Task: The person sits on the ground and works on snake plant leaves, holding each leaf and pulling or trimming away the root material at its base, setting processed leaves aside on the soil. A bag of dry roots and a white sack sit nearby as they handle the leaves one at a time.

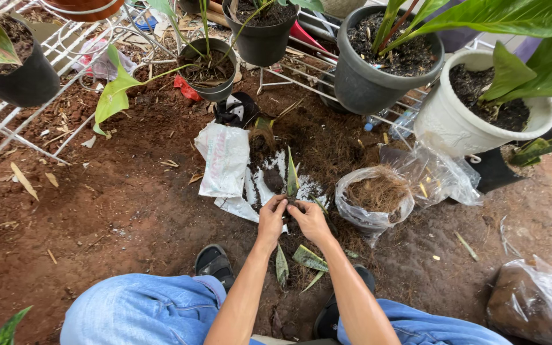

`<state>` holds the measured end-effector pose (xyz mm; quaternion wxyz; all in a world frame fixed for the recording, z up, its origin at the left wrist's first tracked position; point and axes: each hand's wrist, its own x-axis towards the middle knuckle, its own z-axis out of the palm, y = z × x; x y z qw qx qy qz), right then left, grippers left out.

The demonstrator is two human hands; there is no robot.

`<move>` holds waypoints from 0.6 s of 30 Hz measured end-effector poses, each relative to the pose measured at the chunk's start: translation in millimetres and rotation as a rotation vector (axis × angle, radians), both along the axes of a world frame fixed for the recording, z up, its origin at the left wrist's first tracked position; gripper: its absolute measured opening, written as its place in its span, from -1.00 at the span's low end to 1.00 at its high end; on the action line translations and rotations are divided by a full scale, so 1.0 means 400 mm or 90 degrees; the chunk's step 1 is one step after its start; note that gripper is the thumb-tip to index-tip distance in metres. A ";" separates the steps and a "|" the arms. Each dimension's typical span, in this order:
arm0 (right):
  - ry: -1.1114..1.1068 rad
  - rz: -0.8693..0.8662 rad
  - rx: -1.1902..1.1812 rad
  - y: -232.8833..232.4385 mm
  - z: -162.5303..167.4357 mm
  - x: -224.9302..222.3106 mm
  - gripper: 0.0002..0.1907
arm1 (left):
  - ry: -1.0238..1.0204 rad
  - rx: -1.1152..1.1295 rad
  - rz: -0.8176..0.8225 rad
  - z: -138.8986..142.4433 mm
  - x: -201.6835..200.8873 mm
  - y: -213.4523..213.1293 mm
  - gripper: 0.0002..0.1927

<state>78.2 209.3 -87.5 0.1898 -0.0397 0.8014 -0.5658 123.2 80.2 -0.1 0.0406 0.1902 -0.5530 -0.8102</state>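
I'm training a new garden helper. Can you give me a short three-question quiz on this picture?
1. True or false: both hands meet at the base of the small upright cutting.
2. What fills the clear bag right of the hands? A) brown fibre B) water C) pebbles
3. What colour is the pot at far right?

Key: 1 true, left hand and right hand touch there; 2 A; 3 white.

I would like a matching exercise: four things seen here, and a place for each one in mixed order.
Things:
1. white pot
2. clear bag of fibre
3. white sack
4. small cutting

Places:
A. pinched by both hands
B. flat on the soil, left of the hands
C. far right, beside a grey pot
D. open on the ground, right of the hands

Pairs: 1-C, 2-D, 3-B, 4-A
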 end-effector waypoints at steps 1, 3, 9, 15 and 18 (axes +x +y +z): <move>-0.004 -0.008 -0.015 -0.001 -0.002 -0.002 -0.66 | -0.031 0.007 -0.002 0.001 0.000 0.001 -0.75; -0.001 -0.017 0.024 0.001 -0.007 -0.001 -0.67 | -0.043 0.004 -0.006 0.000 0.000 0.003 -0.74; 0.004 -0.017 0.042 -0.005 -0.027 0.000 -0.67 | 0.044 -0.040 -0.010 -0.005 0.002 0.000 -0.75; 0.061 -0.011 0.022 -0.012 -0.053 0.011 -0.67 | 0.022 -0.004 -0.011 -0.009 0.009 -0.011 -0.76; 0.013 -0.002 0.012 -0.013 -0.051 0.003 -0.66 | 0.064 -0.036 -0.001 -0.012 0.003 -0.013 -0.77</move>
